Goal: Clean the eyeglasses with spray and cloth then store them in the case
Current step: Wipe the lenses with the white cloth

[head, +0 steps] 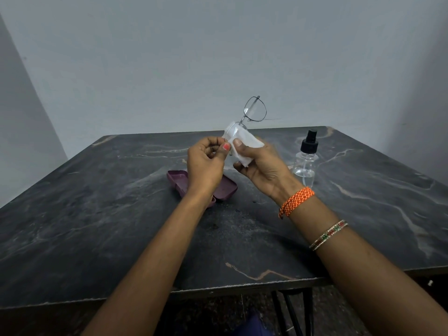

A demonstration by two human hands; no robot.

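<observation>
Thin dark-rimmed eyeglasses (255, 109) are held up above the table, one lens sticking upward, the other wrapped in a white cloth (244, 144). My right hand (263, 166) pinches the cloth around the lower lens, thumb on top. My left hand (206, 163) grips the frame's lower end beside the cloth. A purple glasses case (229, 187) lies open on the table under my left hand, partly hidden by it. A clear spray bottle (306, 158) with a black nozzle stands upright to the right of my right hand.
The dark marbled table (97, 226) reaches a pale wall at the back. Its front edge is close to me, with black metal legs below. Bangles and an orange thread band sit on my right wrist.
</observation>
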